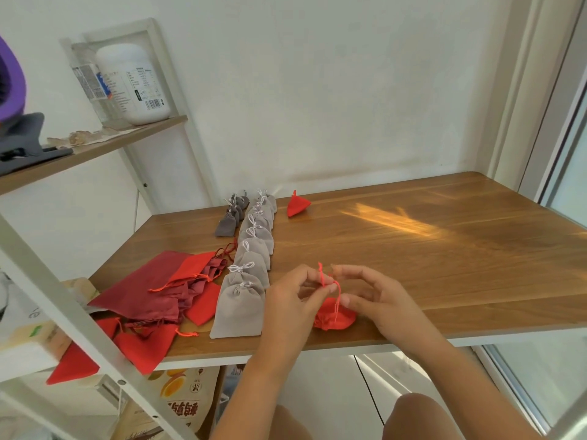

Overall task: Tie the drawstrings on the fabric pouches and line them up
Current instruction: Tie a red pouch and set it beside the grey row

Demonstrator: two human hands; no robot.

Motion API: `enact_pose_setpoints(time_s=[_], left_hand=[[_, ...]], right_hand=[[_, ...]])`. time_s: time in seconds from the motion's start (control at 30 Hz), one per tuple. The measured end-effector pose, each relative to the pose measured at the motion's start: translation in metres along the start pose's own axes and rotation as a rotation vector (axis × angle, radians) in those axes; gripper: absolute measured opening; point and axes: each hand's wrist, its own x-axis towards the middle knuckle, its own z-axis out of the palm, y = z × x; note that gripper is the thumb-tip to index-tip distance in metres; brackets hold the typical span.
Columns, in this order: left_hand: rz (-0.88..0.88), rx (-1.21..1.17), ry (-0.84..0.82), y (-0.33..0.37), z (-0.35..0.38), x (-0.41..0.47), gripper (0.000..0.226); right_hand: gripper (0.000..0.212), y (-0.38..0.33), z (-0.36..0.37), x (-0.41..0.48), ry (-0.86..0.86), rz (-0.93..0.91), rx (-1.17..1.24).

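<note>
Red cloth marks the work in hand: a small red pouch (333, 315) lies at the near edge of the wooden surface (444, 265), between a person's hands. The left grip (295, 300) pinches the red drawstring (337, 293) above the gathered neck. The right grip (378, 300) arches beside it with the thumb close to the cord, but whether it has hold cannot be told. The knot looks unfinished. At the near left corner a heap of red and maroon pouches (165, 290) waits with cords loose. A row of light grey pouches (251, 268), bows tied, runs toward the far edge, and a shorter dark grey row (228, 222) lies beside its far end. One tied red pouch (298, 205) sits by the far edge, so the red line has barely begun.
</note>
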Motion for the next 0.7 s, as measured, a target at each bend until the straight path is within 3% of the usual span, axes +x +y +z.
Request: enact_pose_setpoints(time_s=[0.07,0.2,0.37,0.47,0.6,0.7], left_hand=[[0.012,-0.034,-0.022,-0.002,0.003,0.000,0.019],[0.054,-0.060,-0.010,-0.002,0.003,0.000,0.018],[-0.051,-0.158,-0.033,-0.005,0.002,-0.002,0.013],[-0.186,-0.414,-0.019,-0.005,0.006,-0.001,0.019],[-0.325,-0.825,-0.018,-0.001,0.008,0.005,0.023],[-0.343,-0.917,0.019,0.001,0.013,0.007,0.020]], right_hand=[[0.045,-0.002,0.001,0.001,-0.041,-0.014,-0.041],[0.034,-0.005,0.002,0.002,-0.020,-0.081,-0.135],[0.024,-0.003,-0.009,0.004,0.098,-0.198,-0.464],[0.026,-0.002,-0.015,0.007,0.228,-0.213,-0.611],[0.046,-0.003,-0.015,0.011,0.305,-0.053,-0.451],[0.039,-0.003,-0.011,0.011,0.274,0.038,-0.002]])
